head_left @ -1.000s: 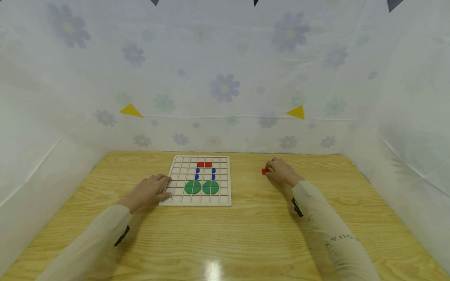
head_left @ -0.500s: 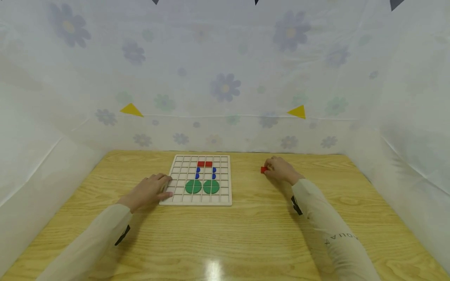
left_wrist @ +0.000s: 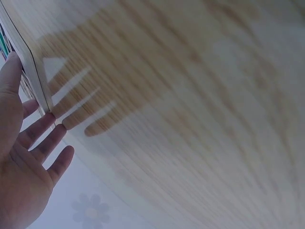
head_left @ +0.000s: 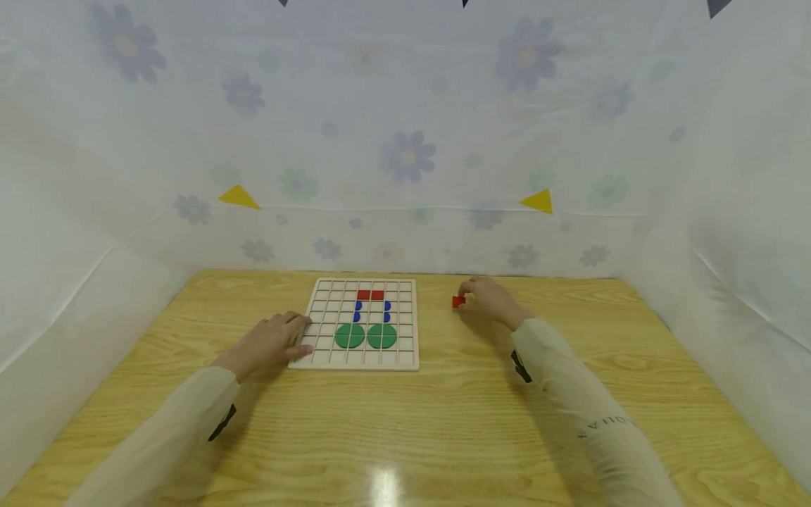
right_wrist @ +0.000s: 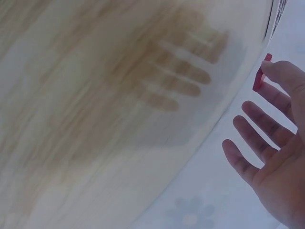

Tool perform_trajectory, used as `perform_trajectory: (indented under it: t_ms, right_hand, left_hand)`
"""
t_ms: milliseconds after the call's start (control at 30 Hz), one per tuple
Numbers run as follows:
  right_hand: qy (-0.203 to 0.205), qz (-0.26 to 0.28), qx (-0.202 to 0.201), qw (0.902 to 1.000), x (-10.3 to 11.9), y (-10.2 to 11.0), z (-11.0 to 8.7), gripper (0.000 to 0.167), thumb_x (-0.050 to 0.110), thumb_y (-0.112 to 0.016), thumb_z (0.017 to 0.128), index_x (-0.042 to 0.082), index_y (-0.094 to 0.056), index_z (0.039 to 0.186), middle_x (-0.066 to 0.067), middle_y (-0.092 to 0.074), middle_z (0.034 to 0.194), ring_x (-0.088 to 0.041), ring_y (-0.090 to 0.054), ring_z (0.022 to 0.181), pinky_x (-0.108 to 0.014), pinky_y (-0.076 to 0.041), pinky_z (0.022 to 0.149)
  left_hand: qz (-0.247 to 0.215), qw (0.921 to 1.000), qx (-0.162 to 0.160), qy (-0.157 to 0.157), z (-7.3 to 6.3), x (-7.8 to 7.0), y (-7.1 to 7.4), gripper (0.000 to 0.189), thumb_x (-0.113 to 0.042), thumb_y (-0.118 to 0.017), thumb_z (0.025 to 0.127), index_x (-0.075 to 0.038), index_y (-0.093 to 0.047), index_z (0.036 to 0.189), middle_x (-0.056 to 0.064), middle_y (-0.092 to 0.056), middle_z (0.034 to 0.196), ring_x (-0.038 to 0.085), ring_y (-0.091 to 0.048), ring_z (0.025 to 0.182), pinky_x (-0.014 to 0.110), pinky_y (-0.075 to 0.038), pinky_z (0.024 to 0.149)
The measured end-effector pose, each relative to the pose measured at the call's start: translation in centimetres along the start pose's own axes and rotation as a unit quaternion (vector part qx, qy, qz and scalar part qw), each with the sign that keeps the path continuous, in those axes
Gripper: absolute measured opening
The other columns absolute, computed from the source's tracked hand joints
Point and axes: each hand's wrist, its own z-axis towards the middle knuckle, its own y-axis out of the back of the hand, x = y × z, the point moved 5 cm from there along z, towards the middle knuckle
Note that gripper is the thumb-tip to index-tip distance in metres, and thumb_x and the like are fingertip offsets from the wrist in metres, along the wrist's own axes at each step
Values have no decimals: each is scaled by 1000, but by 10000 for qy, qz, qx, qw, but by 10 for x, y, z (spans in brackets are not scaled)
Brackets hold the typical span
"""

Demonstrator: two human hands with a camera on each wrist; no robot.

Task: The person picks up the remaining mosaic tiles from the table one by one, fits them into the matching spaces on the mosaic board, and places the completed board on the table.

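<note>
A pale gridded board (head_left: 406, 356) lies flat on the table. It bears two red squares (head_left: 370, 295), several blue half-discs (head_left: 387, 307) and two green discs (head_left: 350, 336). At the board's left edge rests my left hand (head_left: 265, 343), thumb on the near corner area and fingers extended along the side; the left wrist view shows those fingers nearly straight. Right of the board, my right hand (head_left: 491, 301) pinches a red square tile (head_left: 458, 301) between thumb and index finger, above the table. The right wrist view shows the tile (right_wrist: 260, 78) edge-on, the other fingers spread.
The wooden table (head_left: 380, 422) ends at a white flower-printed cloth wall (head_left: 405, 232) behind, with cloth walls on both sides too. Two yellow triangles (head_left: 239, 198) show on the back cloth.
My right hand has moved left, towards the board, carrying the red square tile. The left hand stays on the board's edge.
</note>
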Motion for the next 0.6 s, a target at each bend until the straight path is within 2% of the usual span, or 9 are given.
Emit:
perform_trajectory:
  t_ms: [267,600]
  right_hand:
    - [277,-82,3,9996,27,-4,11,27,30,-66,84,8,-64,100,-10,-60,103,-26,-56,93,-42,-48,78]
    - [392,-166,36,9991,52,-10,27,26,33,-65,85,11,-63,99,-6,-59,100,-21,-55,87,-38,-47,76]
  left_hand:
    - [-7,10000,17,-18,-1,0,0,58,-41,-56,89,-2,-46,130,21,-49,129,42,-50,113,59,-41,88]
    - [-74,10000,25,58,1,3,-3,59,-43,-57,88,-2,-47,130,20,-49,129,42,-49,114,60,-39,90]
